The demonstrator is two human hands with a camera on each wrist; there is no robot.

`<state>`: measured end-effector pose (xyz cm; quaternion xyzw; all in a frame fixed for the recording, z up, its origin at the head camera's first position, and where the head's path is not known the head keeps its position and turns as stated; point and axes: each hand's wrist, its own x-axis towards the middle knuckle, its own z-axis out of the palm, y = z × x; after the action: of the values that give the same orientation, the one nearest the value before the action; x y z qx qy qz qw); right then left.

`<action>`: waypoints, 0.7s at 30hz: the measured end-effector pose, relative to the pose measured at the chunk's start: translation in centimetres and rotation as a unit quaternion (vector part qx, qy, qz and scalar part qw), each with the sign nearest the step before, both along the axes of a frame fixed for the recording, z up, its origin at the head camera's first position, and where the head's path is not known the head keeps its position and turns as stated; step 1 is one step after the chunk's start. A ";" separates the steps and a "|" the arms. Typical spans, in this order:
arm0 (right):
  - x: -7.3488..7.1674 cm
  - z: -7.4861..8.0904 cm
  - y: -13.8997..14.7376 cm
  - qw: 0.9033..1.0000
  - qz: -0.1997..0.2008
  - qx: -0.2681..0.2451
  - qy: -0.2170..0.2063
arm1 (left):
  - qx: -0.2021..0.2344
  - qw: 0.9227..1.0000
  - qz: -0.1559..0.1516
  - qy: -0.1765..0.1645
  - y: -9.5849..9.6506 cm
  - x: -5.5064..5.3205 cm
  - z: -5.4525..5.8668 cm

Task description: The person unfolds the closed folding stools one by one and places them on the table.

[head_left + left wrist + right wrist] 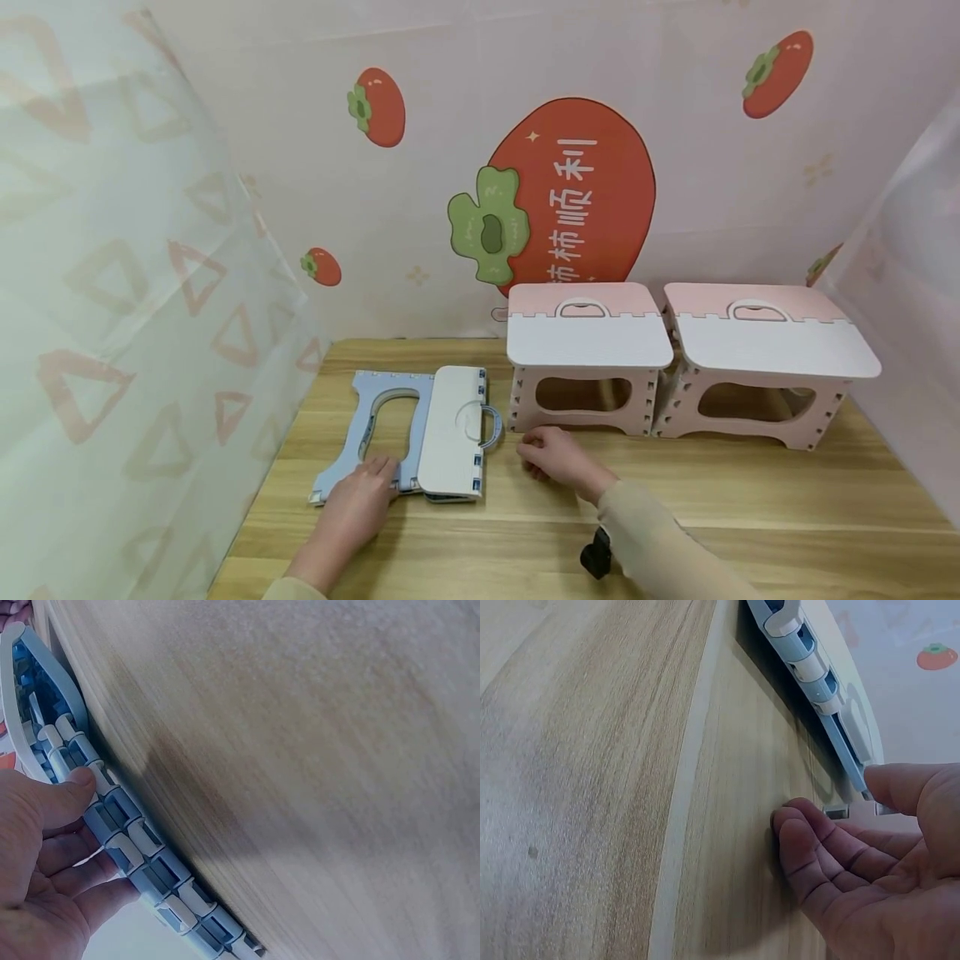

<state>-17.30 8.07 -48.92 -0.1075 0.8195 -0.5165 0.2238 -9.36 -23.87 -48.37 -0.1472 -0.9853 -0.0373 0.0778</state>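
Observation:
A blue and white folding stool (452,437) lies on its side at the left of the table, one blue leg panel (422,417) spread flat to the left and the small carry handle (493,427) pointing right. My left hand (354,504) grips the near edge of that panel. In the left wrist view, the thumb (79,784) lies over the hinged blue and white edge (150,862), with the fingers behind it. Right of the handle, my right hand (558,457) hovers close over the table, fingers loosely curled and nothing in them; the stool's edge (810,671) shows beyond it.
Two pink and white folding stools (585,342) (780,346) stand unfolded side by side at the back right. Behind the wooden table (480,558) hangs a printed sheet (420,217). A small black object (597,554) shows beside the right sleeve.

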 end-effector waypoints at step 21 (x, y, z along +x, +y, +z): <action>0.2 -0.4 -1.5 0.997 0.042 -0.052 -0.040 | -0.001 1.000 0.001 -0.005 0.1 0.1 0.0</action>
<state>-17.13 6.61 -49.28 -0.1324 0.7770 -0.5522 0.2716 -9.24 -23.80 -48.41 -0.1464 -0.9858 -0.0369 0.0730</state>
